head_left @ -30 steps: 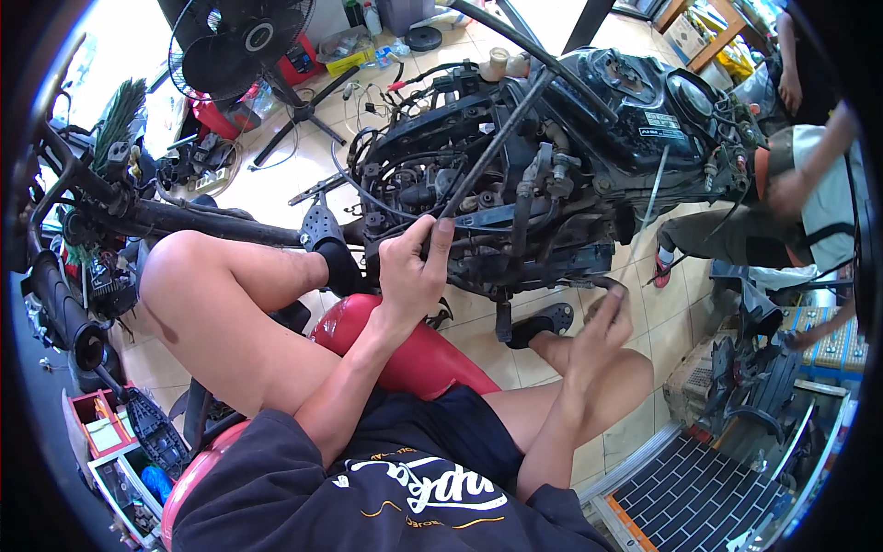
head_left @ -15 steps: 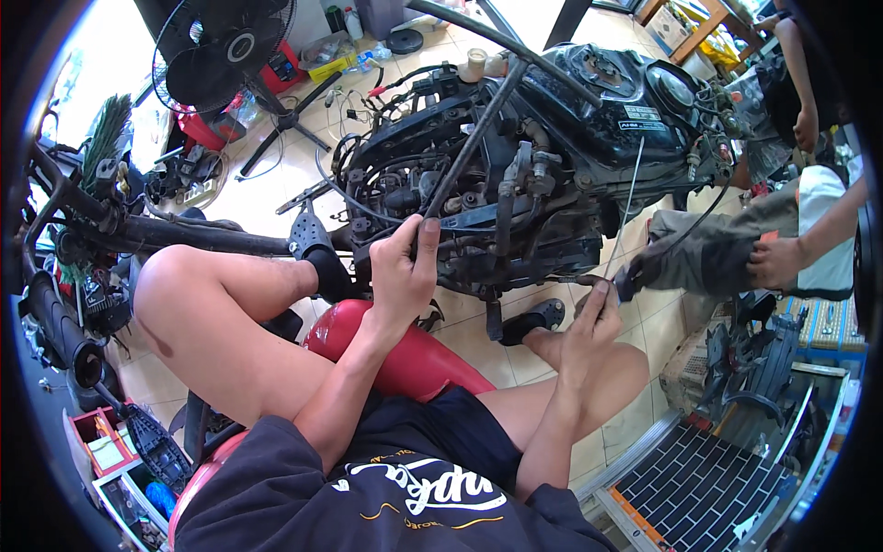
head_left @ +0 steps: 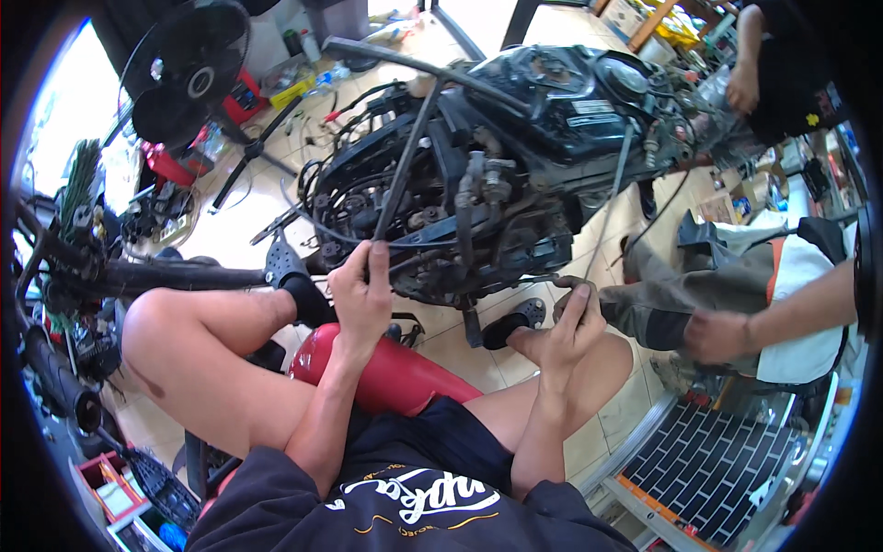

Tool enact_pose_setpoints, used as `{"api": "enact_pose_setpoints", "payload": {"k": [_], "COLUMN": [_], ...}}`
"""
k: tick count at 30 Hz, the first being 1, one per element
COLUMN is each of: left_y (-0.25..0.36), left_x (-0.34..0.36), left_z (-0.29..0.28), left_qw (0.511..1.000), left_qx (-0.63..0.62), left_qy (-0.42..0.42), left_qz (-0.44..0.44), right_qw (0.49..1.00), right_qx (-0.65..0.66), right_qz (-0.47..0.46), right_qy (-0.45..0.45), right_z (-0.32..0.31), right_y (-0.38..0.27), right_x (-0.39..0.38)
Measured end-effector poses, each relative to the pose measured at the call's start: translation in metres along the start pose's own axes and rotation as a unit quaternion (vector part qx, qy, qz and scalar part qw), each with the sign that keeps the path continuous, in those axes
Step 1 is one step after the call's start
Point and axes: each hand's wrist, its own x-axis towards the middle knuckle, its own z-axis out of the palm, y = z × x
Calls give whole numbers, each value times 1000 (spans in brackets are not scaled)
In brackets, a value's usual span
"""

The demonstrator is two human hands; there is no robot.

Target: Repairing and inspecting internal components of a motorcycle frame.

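My left hand (head_left: 363, 294) is closed around the lower end of a dark T-handle wrench (head_left: 407, 161), whose crossbar rises toward me above the engine. The fingers of my right hand (head_left: 575, 322) pinch a thin grey rod (head_left: 614, 198) that slants up and away. A short dark tip (head_left: 544, 279) sticks out to the left by those fingers; I cannot tell what it belongs to. Beyond both hands stands a partly stripped motorcycle with a bare engine (head_left: 451, 212) and a black fuel tank (head_left: 561, 101). A red cylinder (head_left: 405, 373) lies between my legs.
At the right, a co-worker's blurred hand (head_left: 717, 336) is over grey trousers (head_left: 690, 285); another person's hand (head_left: 743, 89) hangs farther back. A black fan (head_left: 189, 83) stands far left. A tile-patterned board (head_left: 713, 469) lies lower right, and a motorcycle frame tube (head_left: 184, 276) crosses the left.
The view has shifted, so the motorcycle and my hands sit further left. Both hands keep their grips. The co-worker's hand at the right has moved lower and nearer me.
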Motion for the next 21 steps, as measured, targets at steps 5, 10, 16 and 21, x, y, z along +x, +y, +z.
{"api": "enact_pose_setpoints", "payload": {"k": [5,10,16,21], "left_y": [-4,-6,-6,-5], "left_x": [1,0,-1,0], "left_z": [5,5,1,1], "left_qw": [1000,1000,1000,1000], "left_qx": [-22,-15,6,-10], "left_qy": [2,-17,-4,-19], "left_qz": [1,-12,12,-1], "right_qw": [996,993,997,999], "right_qx": [-28,42,-19,-38], "right_qz": [44,-94,55,1], "right_qy": [-69,50,-55,-38], "right_z": [0,-2,4,4], "right_y": [0,0,5,3], "right_x": [3,3,1,2]}}
